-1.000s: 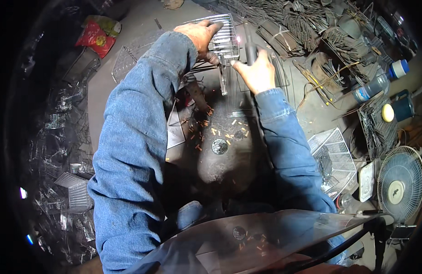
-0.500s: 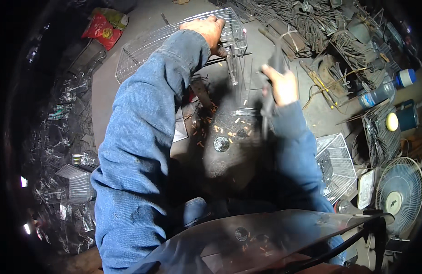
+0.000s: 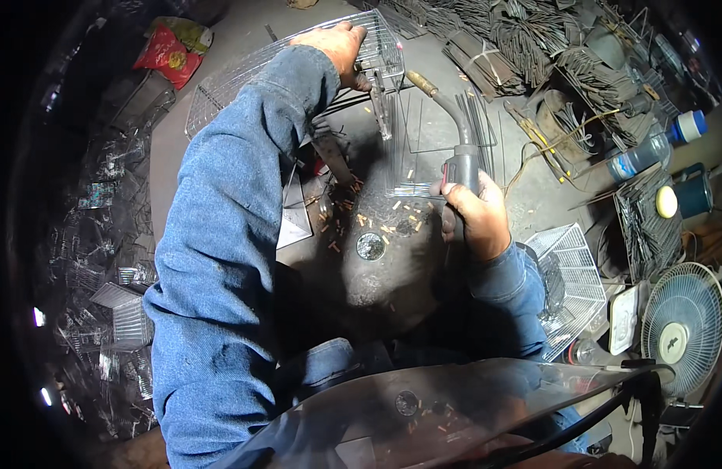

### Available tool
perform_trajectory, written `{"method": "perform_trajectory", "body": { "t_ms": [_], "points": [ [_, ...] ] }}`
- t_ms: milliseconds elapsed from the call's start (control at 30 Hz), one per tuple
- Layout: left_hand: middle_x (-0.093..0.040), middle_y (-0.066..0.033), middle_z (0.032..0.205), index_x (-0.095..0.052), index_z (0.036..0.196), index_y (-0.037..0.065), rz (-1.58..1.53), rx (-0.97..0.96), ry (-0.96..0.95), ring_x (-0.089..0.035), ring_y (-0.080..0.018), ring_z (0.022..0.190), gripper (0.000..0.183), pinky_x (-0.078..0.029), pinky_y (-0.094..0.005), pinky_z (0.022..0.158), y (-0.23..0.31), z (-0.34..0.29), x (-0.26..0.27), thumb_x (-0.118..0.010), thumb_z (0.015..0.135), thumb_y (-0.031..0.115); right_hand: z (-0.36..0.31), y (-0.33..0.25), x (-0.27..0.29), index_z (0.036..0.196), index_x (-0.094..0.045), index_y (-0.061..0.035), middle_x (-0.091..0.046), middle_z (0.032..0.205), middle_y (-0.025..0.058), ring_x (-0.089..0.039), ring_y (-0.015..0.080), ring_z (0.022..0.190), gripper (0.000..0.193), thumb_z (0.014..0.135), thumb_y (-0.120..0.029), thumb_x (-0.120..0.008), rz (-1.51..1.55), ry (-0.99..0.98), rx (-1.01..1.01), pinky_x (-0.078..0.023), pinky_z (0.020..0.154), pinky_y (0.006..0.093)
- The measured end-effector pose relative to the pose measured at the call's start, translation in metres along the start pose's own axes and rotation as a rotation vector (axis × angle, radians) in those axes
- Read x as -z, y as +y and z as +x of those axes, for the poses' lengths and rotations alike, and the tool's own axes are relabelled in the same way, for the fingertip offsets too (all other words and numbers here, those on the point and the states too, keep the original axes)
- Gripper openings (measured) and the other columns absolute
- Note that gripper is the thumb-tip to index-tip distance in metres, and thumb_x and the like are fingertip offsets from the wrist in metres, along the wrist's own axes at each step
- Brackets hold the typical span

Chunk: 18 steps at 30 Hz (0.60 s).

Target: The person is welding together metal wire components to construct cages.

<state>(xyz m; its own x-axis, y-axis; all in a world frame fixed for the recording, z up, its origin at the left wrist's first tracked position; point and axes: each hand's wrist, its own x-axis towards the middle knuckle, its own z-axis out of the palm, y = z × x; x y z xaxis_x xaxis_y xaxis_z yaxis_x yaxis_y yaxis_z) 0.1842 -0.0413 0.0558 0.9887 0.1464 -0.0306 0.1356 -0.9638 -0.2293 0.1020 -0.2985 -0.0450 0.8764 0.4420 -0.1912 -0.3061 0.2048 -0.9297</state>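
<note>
My left hand [image 3: 333,48] grips the far end of a wire basket [image 3: 236,87] at the top of the view, its fingers curled over the wires. Just below the thumb hangs a narrow metal clamp-like piece [image 3: 380,109], partly against the basket's edge. In my right hand [image 3: 480,213] is a welding torch [image 3: 462,152], held by its dark handle with the thumb near the red trigger. The torch's curved neck and brass-coloured nozzle [image 3: 421,81] point up and left, apart from the basket.
Thin metal rods [image 3: 486,117] lie on the table beyond the torch. Small orange-brown bits [image 3: 388,229] are scattered near a round metallic disc [image 3: 369,246]. Another wire basket [image 3: 568,273], a fan [image 3: 681,328] and a water bottle [image 3: 646,162] stand right. A clear visor [image 3: 423,406] crosses the bottom.
My right hand has come down toward me with the torch, which was blurred by motion and is now steady, nozzle angled left. My left hand stays on the basket; the view has shifted slightly.
</note>
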Motion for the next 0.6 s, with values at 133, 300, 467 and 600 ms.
{"method": "perform_trajectory", "body": {
  "t_ms": [133,300,467,600],
  "points": [
    [-0.046,-0.0124,0.137,-0.04,0.139,0.01,-0.012,-0.008,0.01,-0.05,-0.031,0.122,0.089,-0.043,-0.0411,0.101,-0.001,0.002,-0.001,-0.082,0.066,0.04,-0.001,-0.001,0.001,0.103,-0.054,-0.0008,-0.06,0.075,0.0064,-0.047,0.0077,0.047,0.022,0.084,-0.012,-0.058,-0.018,0.001,-0.038,-0.038,0.04,0.0226],
    [-0.045,-0.0121,0.138,-0.04,0.136,0.008,0.054,-0.054,0.0,-0.051,-0.0323,0.121,0.085,-0.043,-0.0418,0.101,-0.005,0.01,-0.008,-0.08,0.068,0.04,0.002,0.0,0.002,0.108,-0.051,0.0015,-0.06,0.079,0.0093,-0.049,0.0097,0.045,0.027,0.085,-0.011,-0.057,0.017,-0.033,-0.061,-0.041,0.038,0.0253],
    [-0.044,-0.0117,0.139,-0.037,0.139,0.008,0.084,-0.067,0.001,-0.051,-0.0333,0.12,0.086,-0.043,-0.0412,0.102,-0.013,0.019,-0.017,-0.078,0.07,0.04,0.005,0.003,0.002,0.111,-0.05,0.0013,-0.06,0.082,0.0096,-0.049,0.0098,0.044,0.028,0.086,-0.011,-0.056,0.027,-0.075,-0.016,-0.041,0.038,0.0251],
    [-0.044,-0.0127,0.14,-0.038,0.138,0.009,-0.048,0.028,0.001,-0.05,-0.0318,0.122,0.089,-0.043,-0.0398,0.102,-0.013,0.021,-0.017,-0.08,0.067,0.042,0.006,0.004,0.003,0.111,-0.05,0.0005,-0.059,0.082,0.0093,-0.048,0.0096,0.044,0.028,0.087,-0.011,-0.056,0.022,-0.078,-0.026,-0.04,0.037,0.025]
  ]
}}
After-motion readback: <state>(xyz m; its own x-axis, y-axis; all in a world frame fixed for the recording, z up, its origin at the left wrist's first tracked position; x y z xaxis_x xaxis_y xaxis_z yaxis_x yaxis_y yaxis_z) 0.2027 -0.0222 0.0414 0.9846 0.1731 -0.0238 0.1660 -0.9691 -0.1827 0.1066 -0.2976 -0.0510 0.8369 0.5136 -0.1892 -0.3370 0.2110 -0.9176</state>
